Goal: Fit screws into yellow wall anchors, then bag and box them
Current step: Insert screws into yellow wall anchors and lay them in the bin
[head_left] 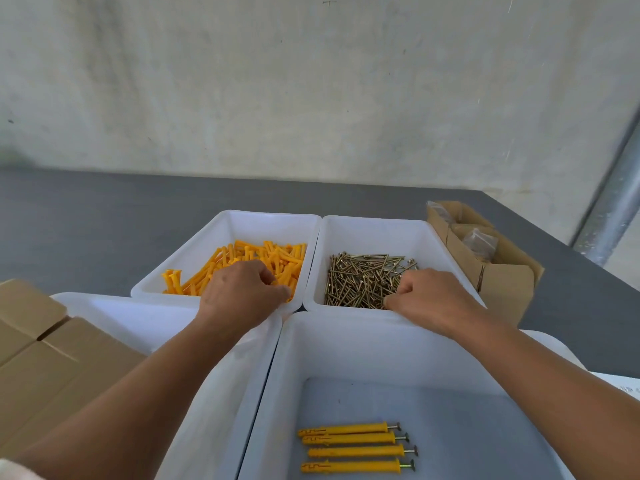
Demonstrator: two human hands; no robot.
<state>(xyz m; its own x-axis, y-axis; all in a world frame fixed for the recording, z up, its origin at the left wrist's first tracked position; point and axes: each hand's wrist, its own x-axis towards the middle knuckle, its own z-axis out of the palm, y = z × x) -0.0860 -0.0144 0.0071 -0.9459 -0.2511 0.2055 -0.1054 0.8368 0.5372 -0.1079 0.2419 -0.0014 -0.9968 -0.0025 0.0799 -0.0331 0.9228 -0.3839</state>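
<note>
The fingertips of both hands are hidden under the knuckles, so it cannot be told whether anything is pinched. One white plastic bin (138, 317), toward the near left of the dark grey table (104, 220), is largely covered by the left forearm, and its contents cannot be made out. A brown cardboard box (52, 368) at the near left corner is cut off by the frame. Clear plastic bags (479, 242) are seen in two open cardboard boxes (505, 282) by the right edge, but they are blurred.

Four white bins are counted, set two by two. Four assembled yellow anchors (353, 446), each with a screw fitted, are laid side by side in the near right bin (346, 341), heads to the right. The loose yellow plastic wall anchors (270, 254) in the far left bin (263, 216) and the brass-coloured screws (363, 275) in the far right bin (374, 223) are too many to count.

The left hand (242, 292) is held knuckles up, fingers curled down into the loose anchors. The right hand (426, 299) is curled likewise on the screw pile. Both forearms are stretched over the near bins.
</note>
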